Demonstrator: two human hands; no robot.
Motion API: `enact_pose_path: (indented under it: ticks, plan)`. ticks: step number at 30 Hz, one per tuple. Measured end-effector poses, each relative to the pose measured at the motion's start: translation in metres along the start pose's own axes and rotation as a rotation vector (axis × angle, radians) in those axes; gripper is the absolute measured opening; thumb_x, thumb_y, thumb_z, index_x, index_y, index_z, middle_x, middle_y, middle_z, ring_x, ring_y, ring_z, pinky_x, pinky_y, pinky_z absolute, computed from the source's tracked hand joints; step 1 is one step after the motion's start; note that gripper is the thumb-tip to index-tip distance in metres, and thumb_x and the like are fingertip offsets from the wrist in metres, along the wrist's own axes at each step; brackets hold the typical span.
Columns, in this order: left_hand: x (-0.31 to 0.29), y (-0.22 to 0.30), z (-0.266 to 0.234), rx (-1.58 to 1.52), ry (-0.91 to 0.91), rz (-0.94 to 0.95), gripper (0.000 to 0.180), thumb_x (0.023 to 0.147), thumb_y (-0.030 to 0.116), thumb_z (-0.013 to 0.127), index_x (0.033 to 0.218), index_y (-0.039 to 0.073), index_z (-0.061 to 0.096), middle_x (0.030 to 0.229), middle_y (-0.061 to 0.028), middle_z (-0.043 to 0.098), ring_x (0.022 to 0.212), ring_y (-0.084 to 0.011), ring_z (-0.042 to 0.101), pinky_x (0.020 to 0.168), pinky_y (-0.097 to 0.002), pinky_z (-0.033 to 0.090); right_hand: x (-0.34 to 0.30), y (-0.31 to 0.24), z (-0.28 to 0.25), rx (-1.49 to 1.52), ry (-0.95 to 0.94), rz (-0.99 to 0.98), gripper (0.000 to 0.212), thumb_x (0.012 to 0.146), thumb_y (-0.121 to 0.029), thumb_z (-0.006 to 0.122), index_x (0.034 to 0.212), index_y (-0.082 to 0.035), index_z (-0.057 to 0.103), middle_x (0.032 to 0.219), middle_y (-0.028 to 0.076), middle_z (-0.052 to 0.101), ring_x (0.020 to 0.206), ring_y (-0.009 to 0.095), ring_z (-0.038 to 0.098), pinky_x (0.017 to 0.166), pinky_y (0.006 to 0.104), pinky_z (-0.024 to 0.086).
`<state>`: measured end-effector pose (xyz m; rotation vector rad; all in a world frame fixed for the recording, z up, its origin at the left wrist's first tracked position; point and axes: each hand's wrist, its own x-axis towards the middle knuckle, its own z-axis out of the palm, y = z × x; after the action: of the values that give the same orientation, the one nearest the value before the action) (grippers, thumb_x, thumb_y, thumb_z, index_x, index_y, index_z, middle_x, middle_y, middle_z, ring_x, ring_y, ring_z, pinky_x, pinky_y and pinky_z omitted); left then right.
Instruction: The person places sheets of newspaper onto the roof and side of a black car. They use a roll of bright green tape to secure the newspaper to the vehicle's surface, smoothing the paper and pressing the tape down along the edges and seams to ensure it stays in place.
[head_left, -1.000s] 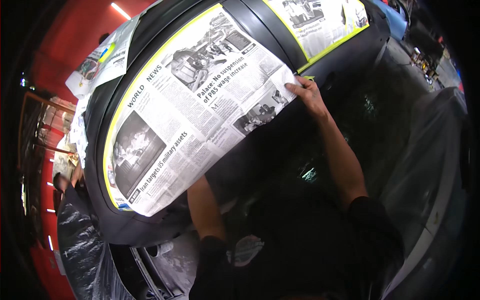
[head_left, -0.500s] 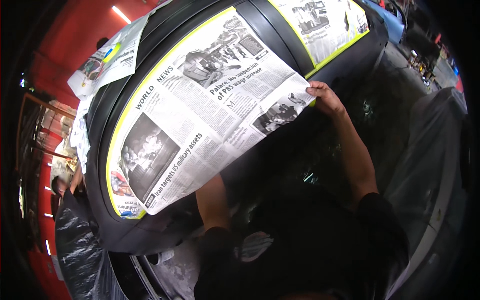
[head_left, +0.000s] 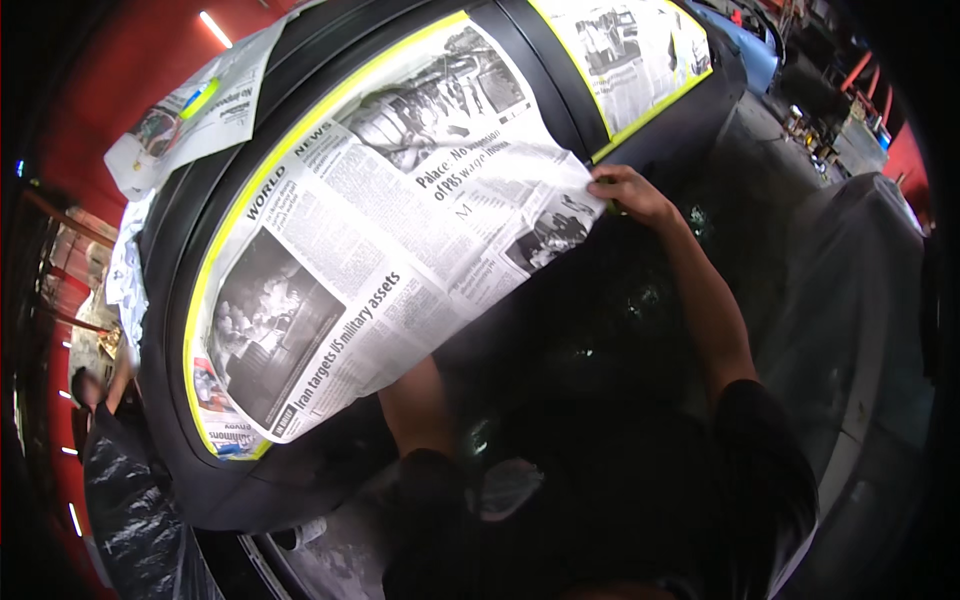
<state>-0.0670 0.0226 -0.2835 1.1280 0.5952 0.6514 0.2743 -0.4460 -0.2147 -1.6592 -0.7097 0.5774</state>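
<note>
The right hand [head_left: 628, 193] pinches the near right corner of the newspaper [head_left: 370, 240] between thumb and fingers, with a bit of yellow-green showing beneath them. The left forearm [head_left: 412, 405] runs up behind the sheet, which hides the left hand, so I cannot tell whether it grips anything.

The newspaper lies over a curved panel on the side of the black car [head_left: 250, 495], its lower edge lifted and loose. Yellow tape [head_left: 188, 365] follows the panel's curved outer edge (more printed paper peeps out at the lower left corner). Past a black pillar [head_left: 565, 80], a second panel [head_left: 655, 70] is papered and edged in yellow too. Another sheet [head_left: 225, 115] rests on the car at upper left, with a yellow and blue item [head_left: 200, 98] on it.

The car's surface is dark and mostly matt. At left are a red wall [head_left: 120, 60], a light tube [head_left: 215, 30], a co-worker [head_left: 97, 395] and shiny black plastic [head_left: 130, 515]. At right stand a translucent cover [head_left: 840, 290] and, farther off, a blue panel [head_left: 745, 50] and clutter [head_left: 795, 122].
</note>
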Motion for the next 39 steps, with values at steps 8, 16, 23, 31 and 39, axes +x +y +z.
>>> enact_pose_path:
  ticks: [8, 16, 23, 31, 39]
  plan:
    - [-0.006, 0.005, -0.017, 0.114, 0.044, 0.018, 0.088, 0.098, 0.034, 0.073, 0.166, 0.009, 0.022, 0.159, -0.0214, 0.044, 0.127, -0.0436, 0.06, 0.098, -0.0569, 0.054, 0.02, 0.034, 0.04, 0.511, -0.287, 0.21, 0.048, 0.1, -0.028, 0.073, 0.134, 0.003, 0.063, 0.119, 0.009, 0.072, 0.105, 0.018, 0.068, 0.09, 0.0327, 0.054]
    - [-0.035, 0.011, -0.037, 0.285, 0.113, -0.003, 0.091, 0.098, 0.031, 0.076, 0.167, 0.009, 0.02, 0.158, -0.022, 0.046, 0.123, -0.0436, 0.064, 0.095, -0.0547, 0.058, 0.046, 0.049, 0.039, 0.042, -0.212, 0.264, 0.036, 0.095, -0.031, 0.078, 0.111, 0.001, 0.076, 0.085, 0.004, 0.071, 0.07, 0.013, 0.063, 0.063, 0.0305, 0.05]
    - [-0.206, -0.039, -0.033, 0.039, -0.169, -0.158, 0.094, 0.097, 0.028, 0.078, 0.167, 0.009, 0.018, 0.157, -0.0226, 0.047, 0.12, -0.0437, 0.068, 0.092, -0.0527, 0.062, 0.027, 0.043, 0.03, 0.149, -0.169, 0.261, 0.029, 0.096, -0.03, 0.077, 0.101, -0.001, 0.077, 0.077, 0.004, 0.07, 0.061, 0.014, 0.062, 0.055, 0.03, 0.047]
    - [-0.201, -0.066, 0.225, 0.051, -0.568, -0.052, 0.083, 0.109, 0.029, 0.058, 0.168, 0.003, 0.004, 0.163, -0.0234, 0.038, 0.142, -0.0433, 0.052, 0.113, -0.056, 0.05, -0.012, 0.037, 0.023, 0.428, -0.085, 0.049, 0.019, 0.098, -0.022, 0.076, 0.104, -0.004, 0.077, 0.084, 0.003, 0.073, 0.071, 0.011, 0.064, 0.066, 0.0273, 0.049]
    - [-0.147, -0.034, 0.242, -0.719, -0.444, -0.098, 0.056, 0.109, 0.022, 0.054, 0.157, 0.0, 0.034, 0.164, -0.0188, 0.035, 0.151, -0.0377, 0.032, 0.128, -0.0662, 0.02, -0.041, 0.01, -0.002, 0.287, 0.031, -0.204, 0.012, 0.091, -0.012, 0.08, 0.085, -0.001, 0.079, 0.079, 0.005, 0.074, 0.07, 0.011, 0.065, 0.067, 0.0274, 0.049]
